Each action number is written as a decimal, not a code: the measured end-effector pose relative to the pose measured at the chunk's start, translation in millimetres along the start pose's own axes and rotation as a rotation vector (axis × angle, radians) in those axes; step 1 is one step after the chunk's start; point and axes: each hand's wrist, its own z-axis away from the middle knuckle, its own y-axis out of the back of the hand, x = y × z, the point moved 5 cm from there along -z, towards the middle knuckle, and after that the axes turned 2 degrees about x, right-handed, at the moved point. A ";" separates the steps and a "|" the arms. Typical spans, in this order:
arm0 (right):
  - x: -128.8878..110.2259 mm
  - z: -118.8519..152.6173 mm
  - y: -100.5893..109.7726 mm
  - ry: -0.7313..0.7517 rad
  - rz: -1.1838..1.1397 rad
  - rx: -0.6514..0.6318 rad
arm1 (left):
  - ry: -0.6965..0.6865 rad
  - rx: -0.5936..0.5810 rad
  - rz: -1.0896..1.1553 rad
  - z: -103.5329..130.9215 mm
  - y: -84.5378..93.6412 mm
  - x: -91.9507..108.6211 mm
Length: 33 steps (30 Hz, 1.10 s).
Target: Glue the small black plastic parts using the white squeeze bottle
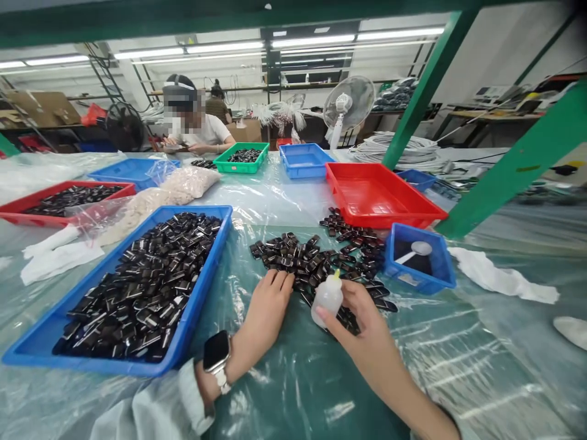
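A loose pile of small dark glossy pieces point(293, 255) lies on the plastic-covered table. At its near left edge rests my left hand point(269, 304), palm down, its fingers bent and close together; whatever is under the fingertips is hidden. My right hand point(362, 318) grips a small white squeeze bottle point(328, 298) with a yellowish tip, tilted over the near side of the pile. A long blue tray point(227, 229) full of similar dark pieces stands to the left. Right of the pile, a small blue bin point(419, 281) holds dark material and a white spoon point(419, 249).
A red tray point(389, 214) stands behind the pile. Farther back are a green tray point(241, 166), another blue tray point(306, 168) and a seated person point(213, 131). Another red tray point(13, 217) and a bag point(183, 185) lie left. A green post point(513, 162) rises at right.
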 end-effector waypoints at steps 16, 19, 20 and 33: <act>-1.5 13.1 13.8 -0.085 -0.107 0.037 | 0.579 -0.198 1.096 65.7 19.2 -37.1; -4.2 13.4 18.8 -0.068 -0.185 0.023 | 0.573 -0.211 1.275 65.3 19.5 -30.3; -4.8 13.4 20.1 -0.071 -0.193 0.007 | 0.562 -0.222 1.321 65.3 19.6 -27.0; -12.8 21.6 16.1 -0.179 -0.233 -0.120 | 0.480 -0.326 1.159 78.5 19.7 -18.8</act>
